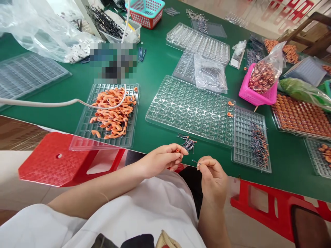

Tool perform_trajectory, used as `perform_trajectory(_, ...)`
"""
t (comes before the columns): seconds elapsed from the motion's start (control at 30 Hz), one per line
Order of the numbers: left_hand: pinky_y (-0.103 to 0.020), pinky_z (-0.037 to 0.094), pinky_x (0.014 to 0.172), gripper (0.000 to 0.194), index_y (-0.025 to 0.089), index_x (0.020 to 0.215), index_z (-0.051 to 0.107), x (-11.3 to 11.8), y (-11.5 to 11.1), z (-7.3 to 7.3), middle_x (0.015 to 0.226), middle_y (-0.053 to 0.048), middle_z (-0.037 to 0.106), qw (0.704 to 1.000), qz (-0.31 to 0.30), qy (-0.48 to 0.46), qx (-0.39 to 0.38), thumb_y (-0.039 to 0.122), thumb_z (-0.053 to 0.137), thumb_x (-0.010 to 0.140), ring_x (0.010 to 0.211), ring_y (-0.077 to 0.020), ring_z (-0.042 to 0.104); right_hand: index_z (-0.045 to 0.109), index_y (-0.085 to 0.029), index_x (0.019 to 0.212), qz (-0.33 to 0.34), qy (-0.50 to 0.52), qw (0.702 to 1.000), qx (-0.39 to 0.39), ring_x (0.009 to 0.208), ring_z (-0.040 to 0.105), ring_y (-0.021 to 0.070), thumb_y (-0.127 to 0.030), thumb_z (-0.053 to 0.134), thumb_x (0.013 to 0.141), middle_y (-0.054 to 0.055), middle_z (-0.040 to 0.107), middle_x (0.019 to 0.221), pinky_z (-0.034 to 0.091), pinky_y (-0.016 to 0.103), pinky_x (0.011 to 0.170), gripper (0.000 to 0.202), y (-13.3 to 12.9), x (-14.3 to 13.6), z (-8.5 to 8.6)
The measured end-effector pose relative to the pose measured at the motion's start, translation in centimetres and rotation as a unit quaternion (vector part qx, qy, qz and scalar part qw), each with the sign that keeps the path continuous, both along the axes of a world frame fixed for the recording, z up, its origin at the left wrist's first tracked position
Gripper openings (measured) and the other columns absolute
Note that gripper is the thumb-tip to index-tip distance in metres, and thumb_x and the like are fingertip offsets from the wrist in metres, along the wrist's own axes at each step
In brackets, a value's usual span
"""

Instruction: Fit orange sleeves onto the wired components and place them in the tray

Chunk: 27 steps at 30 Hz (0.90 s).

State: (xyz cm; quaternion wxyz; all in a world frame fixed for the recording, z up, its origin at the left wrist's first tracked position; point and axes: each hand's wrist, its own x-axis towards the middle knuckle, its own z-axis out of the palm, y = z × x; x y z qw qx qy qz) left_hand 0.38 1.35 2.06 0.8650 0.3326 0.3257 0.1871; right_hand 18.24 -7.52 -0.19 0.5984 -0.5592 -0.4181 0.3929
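Observation:
My left hand (164, 158) is closed on a small orange plastic shell (177, 151); its open round end peeks out between thumb and fingers. To its right, my right hand (213, 175) pinches a thin wire-leaded part (194, 161), with the fine leads pointing toward the left hand. The two hands are apart. Just beyond them lies a small bunch of wired parts (190, 144) on the green table (152, 137). Past that sits a clear moulded tray (191, 106), with two orange shells (230, 114) at its right end.
At left, a heap of orange curved shells (113, 113) fills a clear tray under a white cable (59, 102). On the right are a tray of wired parts (258, 144), a pink basket (258, 93) with a bag of copper-coloured pieces, and a tray of brown pieces (302, 113). Red stools (46, 158) flank me.

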Motion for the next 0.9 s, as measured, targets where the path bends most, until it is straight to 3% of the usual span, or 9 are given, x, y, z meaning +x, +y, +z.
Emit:
perform_trajectory(0.17,-0.025,0.049,0.065,0.021,0.014,0.100,0.060,0.7,-1.0,-0.4,0.078,-0.002,0.060,0.981,0.005,0.057,0.184,0.031,0.050,0.096,0.068,-0.0114,0.058,0.065,-0.023,0.086,-0.015,-0.042,0.999,0.011,0.079,0.055,0.0139,-0.016,0.063,0.088,0.000,0.057,0.083,0.045,0.025,0.067,0.008,0.0,-0.7,0.6)
perform_trajectory(0.3,-0.023,0.052,0.068,0.021,0.015,0.108,0.062,0.8,-1.5,-0.9,0.087,-0.003,0.063,0.934,0.019,0.114,0.337,0.022,0.047,0.096,0.070,-0.0099,0.059,0.065,-0.024,0.086,-0.015,-0.090,0.996,-0.007,0.076,0.055,0.0127,-0.016,0.062,0.089,-0.001,0.059,0.084,0.044,0.023,0.064,0.008,-0.2,-1.0,1.2)
perform_trajectory(0.4,-0.022,0.053,0.069,0.022,0.015,0.111,0.062,0.8,-1.6,-1.3,0.092,-0.004,0.064,0.902,0.025,0.132,0.411,0.020,0.045,0.097,0.069,-0.0087,0.060,0.064,-0.023,0.085,-0.009,-0.111,0.994,-0.017,0.071,0.054,0.0118,-0.018,0.062,0.090,-0.001,0.059,0.083,0.043,0.023,0.060,0.008,-0.1,-1.1,1.4)
perform_trajectory(0.6,-0.021,0.054,0.069,0.022,0.014,0.110,0.062,0.7,-1.4,-1.4,0.095,-0.005,0.066,0.876,0.033,0.138,0.461,0.016,0.046,0.097,0.068,-0.0076,0.061,0.064,-0.023,0.085,-0.001,-0.108,0.994,-0.028,0.070,0.055,0.0113,-0.018,0.062,0.090,-0.002,0.060,0.083,0.042,0.022,0.059,0.007,0.0,-1.2,1.3)
perform_trajectory(0.9,-0.021,0.054,0.070,0.021,0.015,0.110,0.063,0.5,-1.4,-1.5,0.093,-0.004,0.068,0.865,0.034,0.142,0.479,0.015,0.046,0.096,0.070,-0.0088,0.063,0.065,-0.023,0.084,-0.004,-0.105,0.993,-0.059,0.070,0.056,0.0109,-0.021,0.062,0.089,-0.002,0.062,0.081,0.044,0.022,0.060,0.007,0.3,-1.3,1.3)
